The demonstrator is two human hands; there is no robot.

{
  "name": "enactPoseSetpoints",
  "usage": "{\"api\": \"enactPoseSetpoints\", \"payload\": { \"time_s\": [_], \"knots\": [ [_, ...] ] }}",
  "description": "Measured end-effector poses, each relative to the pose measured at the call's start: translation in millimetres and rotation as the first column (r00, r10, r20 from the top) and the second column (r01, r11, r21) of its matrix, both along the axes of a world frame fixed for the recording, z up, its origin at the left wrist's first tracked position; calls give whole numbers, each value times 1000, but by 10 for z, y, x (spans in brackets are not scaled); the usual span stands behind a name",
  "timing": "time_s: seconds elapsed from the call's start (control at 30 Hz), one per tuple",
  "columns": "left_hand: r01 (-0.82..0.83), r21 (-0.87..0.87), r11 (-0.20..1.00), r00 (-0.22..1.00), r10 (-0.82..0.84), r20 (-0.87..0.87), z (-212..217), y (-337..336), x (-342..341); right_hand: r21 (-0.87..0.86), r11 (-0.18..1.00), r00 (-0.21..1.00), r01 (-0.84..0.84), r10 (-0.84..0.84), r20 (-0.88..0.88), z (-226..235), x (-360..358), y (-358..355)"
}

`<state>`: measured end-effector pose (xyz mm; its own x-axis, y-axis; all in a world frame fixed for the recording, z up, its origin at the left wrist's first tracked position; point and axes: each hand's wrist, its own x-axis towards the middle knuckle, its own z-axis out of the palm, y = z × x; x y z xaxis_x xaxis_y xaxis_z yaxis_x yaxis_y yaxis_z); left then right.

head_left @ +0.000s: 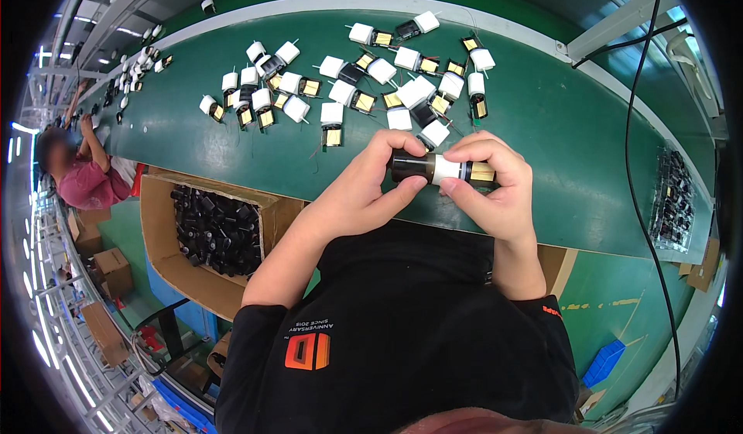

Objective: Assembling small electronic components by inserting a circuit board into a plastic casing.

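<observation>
The left hand [362,190] pinches a black sleeve [408,168], the right hand [503,186] a white module [446,171], both in line above the near edge of the green table [573,171]. They seem light, stiff, the sleeve maybe slippery. The yellow end [481,172] looks more fragile; the white body suits gripping. Loose modules [331,114] crowd beyond; more room lies rightward.

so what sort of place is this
Probably a factory assembly floor: many similar parts lie on a long green bench, a box of black pieces stands by its near edge, and another person is further along.
</observation>
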<state>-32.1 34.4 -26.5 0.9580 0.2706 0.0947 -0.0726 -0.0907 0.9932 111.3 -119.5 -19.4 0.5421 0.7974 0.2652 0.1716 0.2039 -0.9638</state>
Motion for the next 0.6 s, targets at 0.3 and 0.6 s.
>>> {"api": "enactPoseSetpoints", "payload": {
  "time_s": [0.3, 0.6],
  "knots": [
    [113, 150, 982, 989, -96, -111, 60, 71, 69, -4, 1000, 990, -5, 5, -141, -19, 70, 16],
    [75, 48, 996, 997, -75, -12, 201, -35, 130, 400, 898, 600, -183, 424, -678, -589, 216, 14]
  ]
}}
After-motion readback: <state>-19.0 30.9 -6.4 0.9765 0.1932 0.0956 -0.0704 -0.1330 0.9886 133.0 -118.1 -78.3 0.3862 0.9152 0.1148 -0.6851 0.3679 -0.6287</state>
